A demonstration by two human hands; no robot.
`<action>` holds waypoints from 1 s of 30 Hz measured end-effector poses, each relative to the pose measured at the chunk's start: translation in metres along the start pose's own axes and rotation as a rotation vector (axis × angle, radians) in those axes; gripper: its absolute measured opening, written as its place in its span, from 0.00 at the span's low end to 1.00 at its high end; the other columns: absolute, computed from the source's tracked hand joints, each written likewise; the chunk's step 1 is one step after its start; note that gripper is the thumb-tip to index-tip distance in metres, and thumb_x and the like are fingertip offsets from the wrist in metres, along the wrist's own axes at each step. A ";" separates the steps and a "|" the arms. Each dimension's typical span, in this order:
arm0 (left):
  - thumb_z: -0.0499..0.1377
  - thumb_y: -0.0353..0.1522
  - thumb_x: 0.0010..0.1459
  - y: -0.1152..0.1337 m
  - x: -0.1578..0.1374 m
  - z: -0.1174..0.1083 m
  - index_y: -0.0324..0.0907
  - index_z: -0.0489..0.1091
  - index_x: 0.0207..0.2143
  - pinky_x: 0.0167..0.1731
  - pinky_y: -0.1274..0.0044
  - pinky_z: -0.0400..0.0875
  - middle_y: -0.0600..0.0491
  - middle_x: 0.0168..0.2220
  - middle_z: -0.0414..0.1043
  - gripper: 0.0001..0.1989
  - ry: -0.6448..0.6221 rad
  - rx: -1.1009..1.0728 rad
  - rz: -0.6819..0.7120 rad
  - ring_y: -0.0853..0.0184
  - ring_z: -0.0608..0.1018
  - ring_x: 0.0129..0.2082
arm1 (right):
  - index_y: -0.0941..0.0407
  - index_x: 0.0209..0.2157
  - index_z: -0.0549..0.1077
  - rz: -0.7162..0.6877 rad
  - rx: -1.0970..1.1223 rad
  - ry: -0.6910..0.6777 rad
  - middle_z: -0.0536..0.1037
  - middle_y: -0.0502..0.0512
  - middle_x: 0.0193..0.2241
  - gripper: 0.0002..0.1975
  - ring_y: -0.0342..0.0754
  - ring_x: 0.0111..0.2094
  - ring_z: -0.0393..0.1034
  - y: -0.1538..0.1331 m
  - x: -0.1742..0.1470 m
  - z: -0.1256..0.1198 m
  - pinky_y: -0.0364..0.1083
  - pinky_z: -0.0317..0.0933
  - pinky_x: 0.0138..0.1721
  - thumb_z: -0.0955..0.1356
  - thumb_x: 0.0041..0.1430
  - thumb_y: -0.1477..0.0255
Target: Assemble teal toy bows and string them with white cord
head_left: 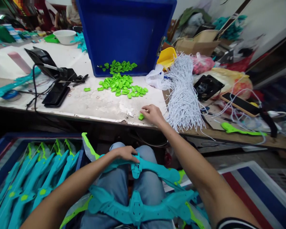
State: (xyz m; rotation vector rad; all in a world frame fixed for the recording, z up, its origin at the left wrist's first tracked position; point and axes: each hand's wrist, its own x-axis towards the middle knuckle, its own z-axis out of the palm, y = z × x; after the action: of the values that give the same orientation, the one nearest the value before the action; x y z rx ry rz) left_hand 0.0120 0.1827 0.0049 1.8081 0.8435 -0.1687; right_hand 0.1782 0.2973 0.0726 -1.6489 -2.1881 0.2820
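Observation:
My left hand point(127, 154) is closed around the middle of a teal toy bow point(157, 167) lying across my knees. At the table's front edge, my right hand point(153, 114) has its fingers curled at a small green plastic piece point(141, 117). Part of the grip is hidden, but the piece sits right at the fingertips. Farther back lies a pile of similar green pieces point(120, 83), spilling out of a tipped blue crate point(126, 35). Nearer my body, another teal toy bow point(137, 208) with light green ends rests on my lap.
To the left, a blue crate point(79, 156) holds several strung teal bows point(41, 178). A bundle of white strings point(184, 92) hangs over the table edge on the right. Phones point(56, 94), a black stand point(46, 63), a fan point(208, 87) and cables clutter the table point(105, 109). People sit in the background.

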 end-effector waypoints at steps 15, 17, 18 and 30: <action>0.48 0.47 0.57 -0.011 0.001 0.008 0.40 0.57 0.17 0.23 0.78 0.50 0.58 0.18 0.53 0.23 0.086 -0.100 -0.100 0.72 0.56 0.22 | 0.56 0.40 0.74 -0.421 0.175 0.094 0.78 0.59 0.43 0.09 0.54 0.43 0.69 -0.030 -0.226 0.050 0.53 0.63 0.41 0.64 0.63 0.69; 0.47 0.49 0.57 -0.011 0.001 0.008 0.40 0.57 0.17 0.23 0.77 0.50 0.57 0.18 0.53 0.25 0.093 -0.089 -0.098 0.72 0.56 0.22 | 0.55 0.41 0.74 -0.389 0.188 0.108 0.78 0.58 0.43 0.08 0.54 0.44 0.68 -0.029 -0.238 0.061 0.54 0.63 0.42 0.65 0.62 0.70; 0.47 0.50 0.57 -0.011 0.000 0.008 0.40 0.58 0.17 0.23 0.77 0.50 0.57 0.19 0.54 0.25 0.094 -0.083 -0.094 0.71 0.56 0.22 | 0.55 0.41 0.74 -0.370 0.205 0.118 0.78 0.58 0.43 0.08 0.54 0.45 0.68 -0.029 -0.239 0.064 0.55 0.63 0.43 0.65 0.62 0.70; 0.61 0.47 0.44 -0.010 -0.004 0.005 0.38 0.65 0.26 0.25 0.79 0.55 0.58 0.22 0.62 0.20 -0.036 -0.082 0.052 0.71 0.64 0.25 | 0.53 0.43 0.70 0.166 0.334 -0.040 0.76 0.57 0.44 0.22 0.57 0.46 0.69 -0.030 -0.234 0.073 0.58 0.59 0.49 0.74 0.46 0.64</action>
State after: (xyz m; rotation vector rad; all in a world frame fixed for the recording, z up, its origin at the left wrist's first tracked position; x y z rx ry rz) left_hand 0.0041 0.1781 -0.0028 1.7430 0.7670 -0.1309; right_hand 0.1768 0.0701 -0.0248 -1.6437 -1.9058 0.6922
